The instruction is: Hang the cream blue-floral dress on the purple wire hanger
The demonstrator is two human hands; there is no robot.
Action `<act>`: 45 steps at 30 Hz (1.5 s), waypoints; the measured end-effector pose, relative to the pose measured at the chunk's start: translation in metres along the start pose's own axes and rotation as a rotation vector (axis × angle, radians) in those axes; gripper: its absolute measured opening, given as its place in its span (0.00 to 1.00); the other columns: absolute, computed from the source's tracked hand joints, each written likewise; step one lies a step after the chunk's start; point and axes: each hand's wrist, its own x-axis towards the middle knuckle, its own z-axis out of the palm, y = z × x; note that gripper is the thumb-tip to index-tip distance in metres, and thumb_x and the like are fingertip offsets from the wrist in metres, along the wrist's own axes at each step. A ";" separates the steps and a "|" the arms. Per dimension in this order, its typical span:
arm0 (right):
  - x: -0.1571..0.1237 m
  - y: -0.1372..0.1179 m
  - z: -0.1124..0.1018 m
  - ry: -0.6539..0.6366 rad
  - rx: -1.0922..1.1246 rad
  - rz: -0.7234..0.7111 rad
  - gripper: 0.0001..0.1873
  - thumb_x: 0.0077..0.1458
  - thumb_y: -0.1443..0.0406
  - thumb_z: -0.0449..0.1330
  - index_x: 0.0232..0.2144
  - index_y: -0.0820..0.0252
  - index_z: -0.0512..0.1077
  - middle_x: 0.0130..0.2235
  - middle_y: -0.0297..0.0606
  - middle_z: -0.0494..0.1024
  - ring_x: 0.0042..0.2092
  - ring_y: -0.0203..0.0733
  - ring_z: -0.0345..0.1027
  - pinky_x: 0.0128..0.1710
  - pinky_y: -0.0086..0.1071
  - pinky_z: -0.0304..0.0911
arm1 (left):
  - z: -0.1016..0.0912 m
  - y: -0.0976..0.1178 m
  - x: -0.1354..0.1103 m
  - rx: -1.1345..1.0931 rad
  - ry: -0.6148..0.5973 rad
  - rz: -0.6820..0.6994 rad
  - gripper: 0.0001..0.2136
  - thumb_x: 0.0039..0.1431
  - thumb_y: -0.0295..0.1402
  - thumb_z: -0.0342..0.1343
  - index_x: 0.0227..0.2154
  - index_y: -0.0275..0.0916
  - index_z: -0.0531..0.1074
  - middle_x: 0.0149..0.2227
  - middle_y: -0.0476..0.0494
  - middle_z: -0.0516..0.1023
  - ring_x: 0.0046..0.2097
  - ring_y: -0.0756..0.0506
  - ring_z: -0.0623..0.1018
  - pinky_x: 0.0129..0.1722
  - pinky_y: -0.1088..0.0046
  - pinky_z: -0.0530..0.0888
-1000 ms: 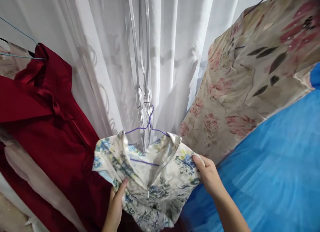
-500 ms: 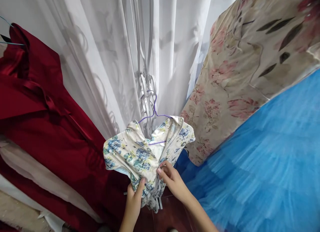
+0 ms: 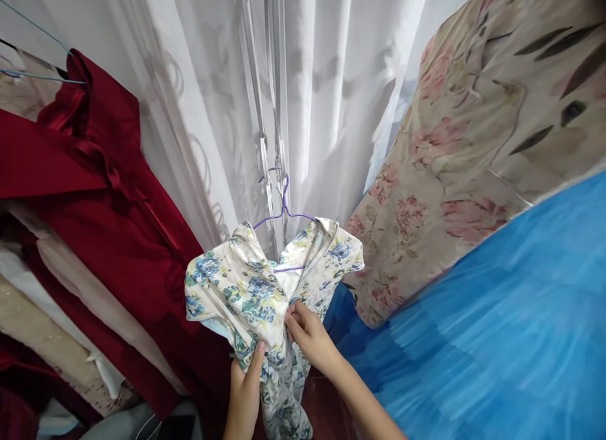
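A white floral dress [image 3: 258, 288] with blue and green flowers and a V neckline hangs on a purple wire hanger [image 3: 285, 206]. My left hand [image 3: 245, 383] grips the dress at its side near the waist, thumb in front and the other fingers hidden behind the cloth. With thumb and fingers together, my right hand [image 3: 305, 329] pinches the fabric at the bottom of the neckline. Below both hands the skirt of the dress hangs down in folds.
White curtains [image 3: 326, 80] and a narrow metal stand [image 3: 262, 124] are behind the hanger. On the left hangs a dark red dress [image 3: 118, 238] among other garments. To the right are a beige floral garment [image 3: 416, 194] and a blue ruffled tulle skirt [image 3: 511, 314].
Both hands and the dress have shifted slightly left in view. More of the skirt now hangs below the hands, and the surroundings have moved a little with the camera.
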 end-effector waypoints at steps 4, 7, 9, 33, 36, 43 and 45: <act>-0.007 -0.001 -0.011 -0.033 0.227 0.098 0.15 0.60 0.54 0.56 0.27 0.57 0.64 0.15 0.24 0.64 0.17 0.32 0.53 0.19 0.27 0.50 | 0.009 -0.001 -0.016 0.060 0.244 0.317 0.28 0.58 0.42 0.61 0.59 0.41 0.63 0.58 0.35 0.69 0.61 0.35 0.69 0.60 0.53 0.66; -0.017 -0.008 -0.020 -0.067 0.287 0.228 0.14 0.54 0.55 0.61 0.26 0.59 0.68 0.13 0.28 0.69 0.13 0.31 0.53 0.16 0.26 0.49 | 0.014 -0.003 -0.015 0.374 0.368 0.765 0.25 0.55 0.36 0.63 0.56 0.43 0.67 0.59 0.36 0.65 0.61 0.36 0.66 0.61 0.53 0.64; -0.023 -0.015 -0.022 -0.069 0.301 0.273 0.14 0.51 0.56 0.64 0.25 0.60 0.69 0.13 0.29 0.70 0.12 0.31 0.54 0.14 0.26 0.49 | 0.023 -0.003 -0.008 0.587 0.197 0.908 0.17 0.56 0.34 0.62 0.49 0.42 0.72 0.54 0.36 0.69 0.58 0.37 0.69 0.58 0.55 0.67; 0.072 -0.141 -0.004 0.448 0.354 -0.134 0.13 0.52 0.57 0.64 0.25 0.60 0.69 0.12 0.25 0.66 0.14 0.29 0.52 0.14 0.24 0.46 | 0.040 0.105 0.073 0.468 -0.532 0.949 0.14 0.63 0.31 0.54 0.51 0.42 0.70 0.37 0.46 0.78 0.39 0.46 0.78 0.44 0.68 0.73; 0.068 -0.144 0.000 0.446 0.304 -0.172 0.14 0.52 0.57 0.64 0.25 0.59 0.68 0.13 0.25 0.65 0.14 0.29 0.51 0.15 0.24 0.47 | 0.061 0.169 0.086 0.392 -0.562 1.028 0.17 0.67 0.34 0.49 0.57 0.42 0.68 0.37 0.46 0.76 0.35 0.48 0.75 0.39 0.72 0.72; 0.081 -0.134 0.008 0.430 0.368 -0.263 0.16 0.55 0.56 0.62 0.26 0.57 0.61 0.15 0.20 0.55 0.17 0.26 0.42 0.17 0.24 0.38 | 0.089 0.211 0.095 0.479 -0.545 1.155 0.05 0.63 0.30 0.55 0.37 0.38 0.76 0.34 0.47 0.77 0.35 0.49 0.75 0.35 0.75 0.71; 0.082 -0.125 0.007 0.404 0.344 -0.265 0.17 0.56 0.56 0.61 0.26 0.56 0.59 0.16 0.20 0.54 0.17 0.27 0.41 0.18 0.25 0.37 | 0.088 0.204 0.092 0.470 -0.488 1.150 0.05 0.62 0.29 0.56 0.37 0.38 0.76 0.34 0.47 0.78 0.36 0.49 0.76 0.38 0.74 0.71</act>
